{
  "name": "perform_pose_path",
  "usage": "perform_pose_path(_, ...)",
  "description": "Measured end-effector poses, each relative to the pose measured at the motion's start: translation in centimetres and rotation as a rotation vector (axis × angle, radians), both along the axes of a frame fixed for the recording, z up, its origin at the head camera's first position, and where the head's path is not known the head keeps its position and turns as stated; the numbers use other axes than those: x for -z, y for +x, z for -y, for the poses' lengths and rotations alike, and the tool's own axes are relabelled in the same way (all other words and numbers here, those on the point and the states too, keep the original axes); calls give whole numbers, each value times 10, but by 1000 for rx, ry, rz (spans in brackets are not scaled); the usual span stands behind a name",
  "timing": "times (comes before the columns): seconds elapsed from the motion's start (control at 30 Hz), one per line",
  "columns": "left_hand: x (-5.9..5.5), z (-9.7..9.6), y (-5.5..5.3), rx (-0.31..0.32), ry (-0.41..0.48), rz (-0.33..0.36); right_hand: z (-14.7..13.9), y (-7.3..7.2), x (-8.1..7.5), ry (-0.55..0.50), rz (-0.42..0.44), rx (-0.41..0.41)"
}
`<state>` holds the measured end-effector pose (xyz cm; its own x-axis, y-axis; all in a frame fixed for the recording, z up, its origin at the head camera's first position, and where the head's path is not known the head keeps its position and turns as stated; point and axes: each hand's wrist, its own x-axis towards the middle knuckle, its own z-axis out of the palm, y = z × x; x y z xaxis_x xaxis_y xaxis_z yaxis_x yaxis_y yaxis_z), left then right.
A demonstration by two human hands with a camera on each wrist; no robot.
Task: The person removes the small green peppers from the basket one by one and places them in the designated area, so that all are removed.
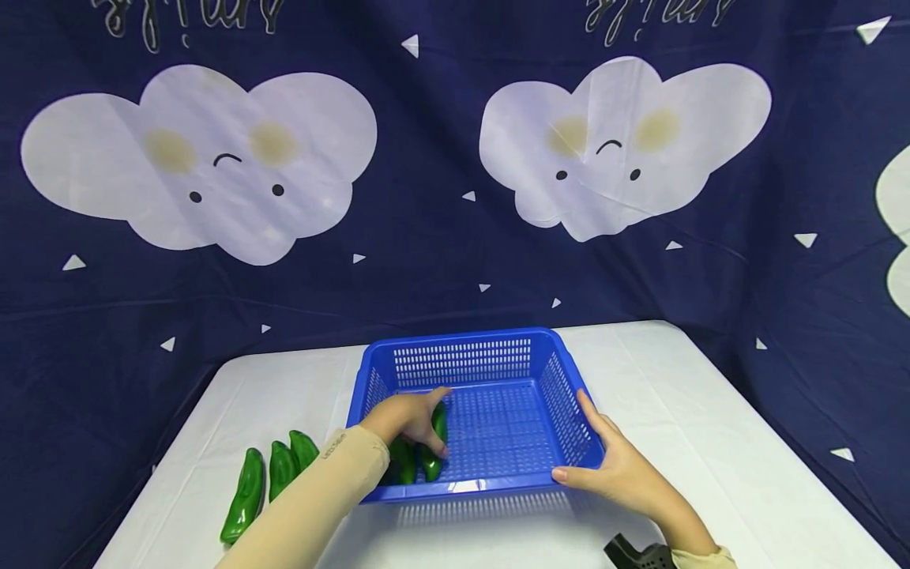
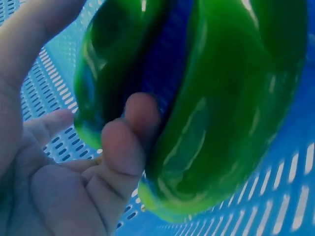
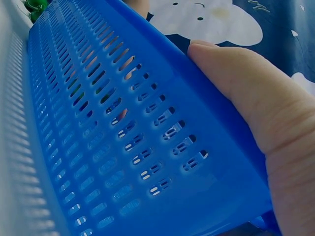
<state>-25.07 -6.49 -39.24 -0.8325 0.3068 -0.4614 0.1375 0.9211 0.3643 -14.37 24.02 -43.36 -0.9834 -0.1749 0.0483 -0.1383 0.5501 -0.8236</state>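
Note:
A blue plastic basket (image 1: 490, 484) with slotted walls stands on the white table. My left hand (image 1: 408, 415) reaches into its left side, thumb and fingers spread over a glossy green pepper (image 1: 431, 465). Another green pepper (image 1: 404, 462) lies beside that one, partly covered by the hand and sleeve. Up close in the left wrist view, loosely bent fingertips (image 2: 123, 147) rest against a large pepper (image 2: 221, 108). My right hand (image 1: 626, 478) holds the basket's near right corner, thumb on the front rim and fingers along the right side.
Three more green peppers, including one long pepper (image 1: 244, 496), lie on the table (image 1: 682, 411) left of the basket, partly behind the left sleeve (image 1: 313, 498). A dark blue cloth (image 1: 426, 292) with clouds hangs behind the table.

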Motion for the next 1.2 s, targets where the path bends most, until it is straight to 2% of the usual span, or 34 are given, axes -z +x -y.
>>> perform_pose_path(0.1, 2, -1, -2, -16, 4, 46, 0, 0, 0, -3, -4, 0)
perform_pose_path(0.3, 7, -4, -5, -14, -30, 68, 0, 1, -1, -3, -1, 3)
perform_pose_path(0.5, 11, -5, -8, -26, -57, 58, -1, 1, -1, -7, 8, 4)
perform_pose_path(0.97, 15, -3, -7, 22, -76, 12, 0, 1, -2, -11, 9, 3)
perform_pose_path(1.2, 18, -3, -8, 34, -46, -9, 0, 2, -1, -17, 7, -2)
